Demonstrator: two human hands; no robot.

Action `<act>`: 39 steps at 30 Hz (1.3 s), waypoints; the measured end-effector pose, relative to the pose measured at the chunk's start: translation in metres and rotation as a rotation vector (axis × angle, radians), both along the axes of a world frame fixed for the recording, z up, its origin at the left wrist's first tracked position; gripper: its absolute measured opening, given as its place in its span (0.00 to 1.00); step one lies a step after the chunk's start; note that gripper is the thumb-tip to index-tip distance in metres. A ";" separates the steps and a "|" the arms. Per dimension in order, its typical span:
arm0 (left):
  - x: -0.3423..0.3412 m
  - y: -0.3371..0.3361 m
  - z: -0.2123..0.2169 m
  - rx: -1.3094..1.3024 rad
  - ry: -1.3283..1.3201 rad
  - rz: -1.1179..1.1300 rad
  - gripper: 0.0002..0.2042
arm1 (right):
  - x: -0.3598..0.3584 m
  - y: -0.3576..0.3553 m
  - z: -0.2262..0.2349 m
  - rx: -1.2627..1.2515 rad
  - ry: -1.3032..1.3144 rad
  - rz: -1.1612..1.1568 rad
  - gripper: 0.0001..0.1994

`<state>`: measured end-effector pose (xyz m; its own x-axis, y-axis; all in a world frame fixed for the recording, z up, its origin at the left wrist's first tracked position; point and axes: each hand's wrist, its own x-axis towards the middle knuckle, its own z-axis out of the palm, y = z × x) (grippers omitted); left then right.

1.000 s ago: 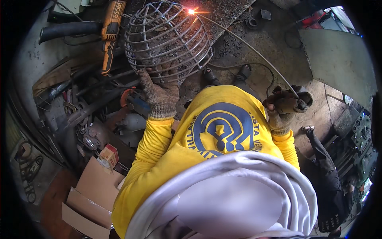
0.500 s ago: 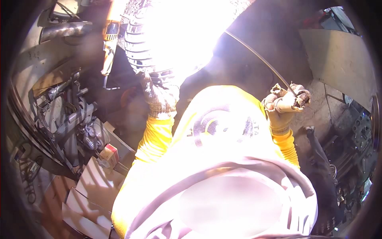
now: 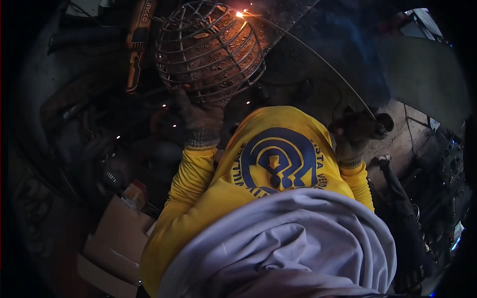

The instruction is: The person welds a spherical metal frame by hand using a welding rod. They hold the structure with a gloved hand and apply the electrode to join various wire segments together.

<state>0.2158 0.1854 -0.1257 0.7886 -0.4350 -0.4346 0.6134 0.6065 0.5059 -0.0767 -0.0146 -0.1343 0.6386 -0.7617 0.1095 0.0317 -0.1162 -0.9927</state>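
Note:
A rounded cage of welded steel wire [image 3: 211, 49] stands at the top middle. My left hand [image 3: 196, 121], in a worn work glove, grips its lower rim. My right hand [image 3: 355, 134], also gloved, holds an electrode holder [image 3: 378, 123] at the right. A long thin welding rod [image 3: 308, 52] runs from the holder up to the top of the cage. Its tip glows orange with a small spark [image 3: 240, 14]. Yellow sleeves cover both forearms.
An orange power tool [image 3: 136, 47] lies left of the cage. Metal parts and tools crowd the dim left side. Cardboard pieces [image 3: 117, 243] lie at the lower left. A grey sheet [image 3: 422, 74] is at the upper right.
The blinding arc flash of half a second ago has died to a small orange glow at the rod tip. Both hands stay on the cage and holder.

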 end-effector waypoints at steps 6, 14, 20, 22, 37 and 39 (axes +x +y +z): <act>-0.007 -0.012 0.011 0.062 0.007 0.102 0.13 | 0.005 0.002 0.009 0.177 -0.013 0.027 0.24; -0.003 0.011 -0.004 -0.049 0.157 -0.007 0.11 | -0.015 -0.008 -0.025 -0.200 0.496 -0.029 0.27; -0.004 0.019 -0.010 -0.093 0.088 -0.080 0.11 | -0.026 -0.015 -0.041 -0.390 0.599 0.022 0.29; -0.002 0.018 -0.009 -0.041 0.015 -0.067 0.12 | -0.016 -0.012 -0.023 -0.129 0.369 0.057 0.27; 0.000 -0.002 -0.002 -0.005 0.018 0.003 0.13 | 0.007 0.002 0.007 0.181 -0.066 -0.018 0.23; -0.001 -0.001 -0.002 0.001 0.035 0.026 0.13 | 0.001 -0.001 0.006 0.150 -0.004 0.008 0.23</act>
